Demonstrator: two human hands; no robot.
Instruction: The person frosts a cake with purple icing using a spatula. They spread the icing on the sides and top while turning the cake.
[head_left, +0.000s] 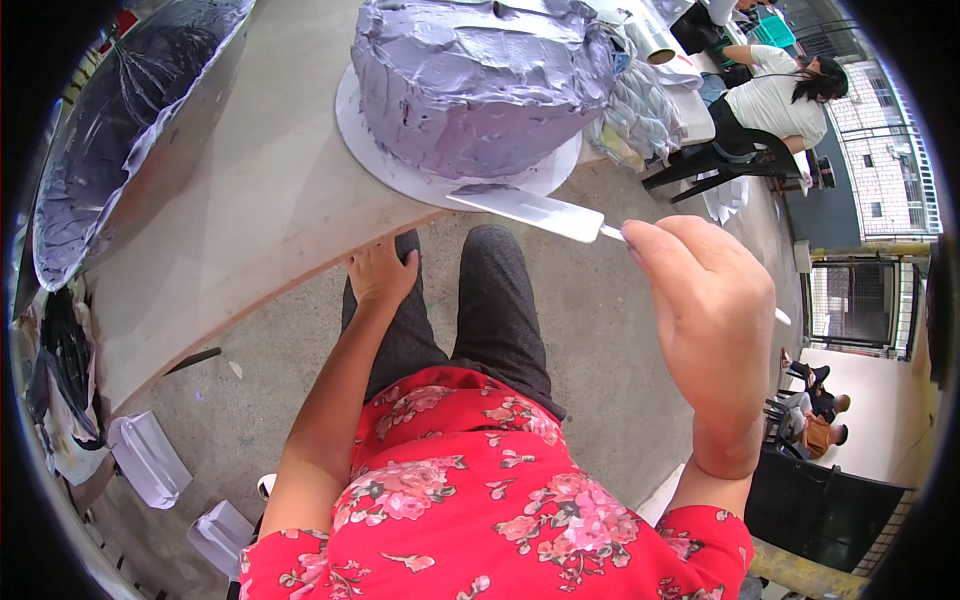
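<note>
A round cake (480, 112) coated in rough lavender icing stands on a white cake board (352, 120) at the table's near edge. My right hand (705, 307) grips the handle of an offset icing spatula (536, 212). The spatula's flat blade reaches left to the board's front rim, with a smear of lavender icing at its tip. Lower and to the left, my left hand (381, 271) rests on my thigh near the table edge, its fingertips partly hidden and nothing visible in it.
A large bowl (150, 135) with lavender icing and a wire whisk (142, 75) inside stands on the table (277, 150) at left. Crumpled cloth (641, 112) lies right of the cake. White boxes (150, 459) sit on the floor. A person (780, 105) sits at the upper right.
</note>
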